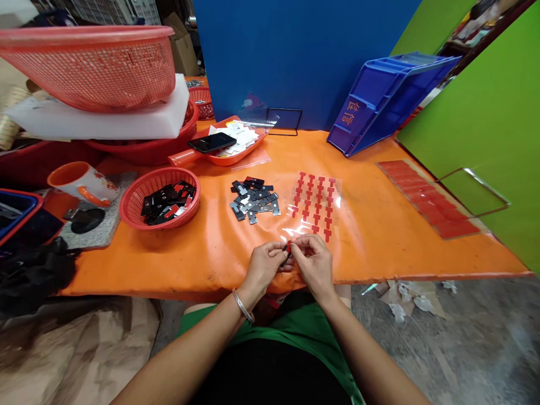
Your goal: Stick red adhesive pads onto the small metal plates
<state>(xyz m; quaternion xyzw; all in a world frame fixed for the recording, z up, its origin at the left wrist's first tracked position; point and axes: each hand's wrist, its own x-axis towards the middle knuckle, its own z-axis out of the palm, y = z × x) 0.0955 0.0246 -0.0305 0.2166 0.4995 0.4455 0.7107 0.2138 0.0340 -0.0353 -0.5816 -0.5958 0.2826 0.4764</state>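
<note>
Near the table's front edge, my left hand (pixel 266 262) pinches a small black plate (pixel 286 256). A red sticker (pixel 288 246) shows on the plate's upper end, and the thumb and fingers of my right hand (pixel 314 260) are closed at it. Just beyond my right hand lies a clear sheet with rows of red T-shaped stickers (pixel 319 197). A loose pile of black and grey flat plates (pixel 253 198) is on the table, beyond my left hand. Further left, a red basket (pixel 126 202) contains more black plates, some with red on them.
An orange scoop (pixel 223 159) holds paper slips, with a black phone (pixel 212 142) on top. A mug (pixel 80 180) stands at the left below a stacked red basket (pixel 93 67). At the right are a tilted blue bin (pixel 363 107) and a red-striped sheet (pixel 426 197).
</note>
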